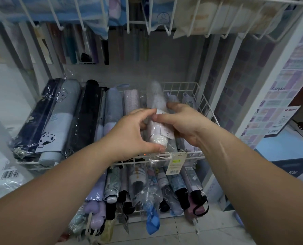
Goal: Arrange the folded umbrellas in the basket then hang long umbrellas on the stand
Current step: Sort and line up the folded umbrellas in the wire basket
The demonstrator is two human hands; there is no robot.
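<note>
Here's the white wire basket (182,87), middle tier of the rack, packed with folded umbrellas lying side by side: a navy printed folded umbrella (39,117) far left, a black folded umbrella (87,112) further along. Over the right half, the pale pink folded umbrella in clear plastic wrap (157,124) sits above the row, its far end blurred, possibly tilted upward. The left hand (129,133) grips its near end, thumb underneath. The right hand (186,121) pinches it from the right. A yellow-green price tag (176,162) hangs at the front rim.
</note>
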